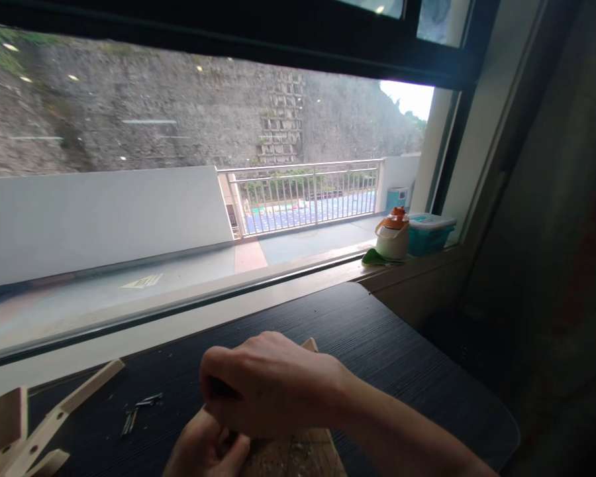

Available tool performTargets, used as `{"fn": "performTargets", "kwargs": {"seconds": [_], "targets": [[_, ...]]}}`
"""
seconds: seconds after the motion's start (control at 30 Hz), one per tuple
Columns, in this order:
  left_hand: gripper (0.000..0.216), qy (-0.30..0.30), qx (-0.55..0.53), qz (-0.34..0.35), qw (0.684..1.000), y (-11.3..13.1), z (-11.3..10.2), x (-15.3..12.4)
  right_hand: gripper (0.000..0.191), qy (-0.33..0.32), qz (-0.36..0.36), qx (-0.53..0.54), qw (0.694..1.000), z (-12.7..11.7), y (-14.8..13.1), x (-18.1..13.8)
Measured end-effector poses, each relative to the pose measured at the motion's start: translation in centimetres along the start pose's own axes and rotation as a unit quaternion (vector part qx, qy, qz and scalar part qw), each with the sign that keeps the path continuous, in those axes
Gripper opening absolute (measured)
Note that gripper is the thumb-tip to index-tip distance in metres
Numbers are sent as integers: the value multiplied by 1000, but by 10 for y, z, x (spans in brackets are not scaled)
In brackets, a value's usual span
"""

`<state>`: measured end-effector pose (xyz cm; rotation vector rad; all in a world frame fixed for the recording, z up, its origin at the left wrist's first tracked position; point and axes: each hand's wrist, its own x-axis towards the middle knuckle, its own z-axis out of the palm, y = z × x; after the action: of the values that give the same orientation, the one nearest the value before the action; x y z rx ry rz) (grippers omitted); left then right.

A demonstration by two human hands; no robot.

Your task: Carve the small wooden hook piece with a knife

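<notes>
My right hand (278, 381) is closed in a fist above the near part of the black table, and a dark patch shows inside the curl of its fingers. What it grips, I cannot make out. Just below it, my left hand (206, 445) has its fingers bent together, touching or almost touching the right; its contents are hidden. Under both hands lies a worn wooden board (302, 457) with marks on its surface. The tip of a pale wooden piece (310, 344) sticks out behind my right wrist.
Several screws or nails (136, 412) lie on the black table (367, 358). Joined wooden strips (47, 430) with holes are at the left. On the windowsill stand a bottle with an orange lid (392, 238), a teal box (430, 237) and a green cloth-like item (375, 258).
</notes>
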<state>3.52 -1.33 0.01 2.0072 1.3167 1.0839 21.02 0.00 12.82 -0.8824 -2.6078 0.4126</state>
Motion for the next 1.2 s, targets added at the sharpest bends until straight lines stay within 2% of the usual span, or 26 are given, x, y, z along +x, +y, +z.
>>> {"fn": "performTargets", "kwargs": {"seconds": [0.17, 0.4, 0.5, 0.67, 0.77, 0.97, 1.07, 1.2], "targets": [[9, 8, 10, 15, 1000, 3, 4, 0, 22, 29, 50, 1, 998, 4, 6, 3], [14, -10, -8, 26, 1000, 5, 2, 4, 30, 45, 74, 1, 996, 15, 8, 8], [11, -6, 3, 26, 1000, 2, 1, 3, 29, 45, 50, -14, 998, 12, 6, 6], [9, 2, 13, 9, 1000, -1, 0, 1, 13, 48, -23, -21, 998, 4, 2, 1], [8, 10, 20, 17, 1000, 3, 2, 2, 15, 43, 3, -22, 999, 4, 4, 2], [10, -14, 19, 8, 1000, 7, 4, 3, 19, 84, 43, -18, 995, 9, 8, 11], [10, -11, 21, 19, 1000, 6, 4, 3, 22, 95, 40, -50, 993, 9, 8, 10], [10, 13, 41, 44, 998, 8, 1, 4, 20, 62, 6, -44, 997, 3, 6, 3]]}}
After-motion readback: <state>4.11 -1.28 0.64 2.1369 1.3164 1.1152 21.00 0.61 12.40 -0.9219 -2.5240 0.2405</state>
